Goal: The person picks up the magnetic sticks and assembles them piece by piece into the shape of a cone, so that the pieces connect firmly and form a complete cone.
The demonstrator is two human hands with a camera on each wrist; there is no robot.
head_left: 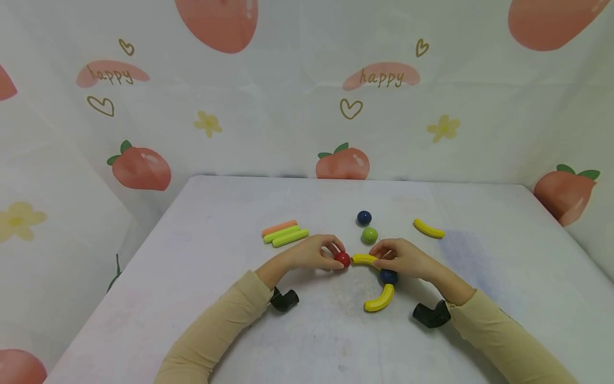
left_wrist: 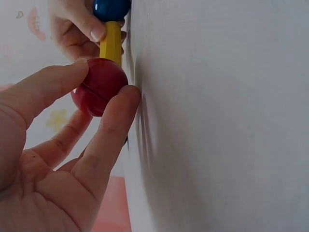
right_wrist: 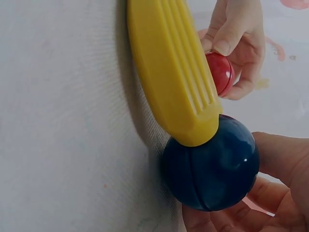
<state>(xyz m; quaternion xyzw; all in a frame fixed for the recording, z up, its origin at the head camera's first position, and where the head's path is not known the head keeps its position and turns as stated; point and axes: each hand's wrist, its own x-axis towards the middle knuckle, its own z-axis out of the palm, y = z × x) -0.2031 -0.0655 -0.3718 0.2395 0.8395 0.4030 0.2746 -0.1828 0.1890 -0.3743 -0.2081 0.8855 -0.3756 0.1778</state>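
My left hand (head_left: pixel 314 253) pinches a red ball (head_left: pixel 342 260) between thumb and fingers; the left wrist view shows the red ball (left_wrist: pixel 100 87) in that grip. Just right of it lies the left end of a curved yellow piece (head_left: pixel 363 259); whether they touch I cannot tell. With thumb and fingers, my right hand (head_left: pixel 405 258) holds this yellow piece (left_wrist: pixel 111 41) close to a dark blue ball (head_left: pixel 388 277). A second yellow piece (head_left: pixel 380 300) curves down from the blue ball, its end against the ball (right_wrist: pixel 212 164) in the right wrist view.
Behind the hands are a green ball (head_left: pixel 370 235), another blue ball (head_left: pixel 364 217) and a yellow piece (head_left: pixel 429 229). Orange (head_left: pixel 280 228) and yellow-green sticks (head_left: pixel 290 238) lie back left. Black bent pieces lie beside the left (head_left: pixel 285 301) and right forearms (head_left: pixel 431 314).
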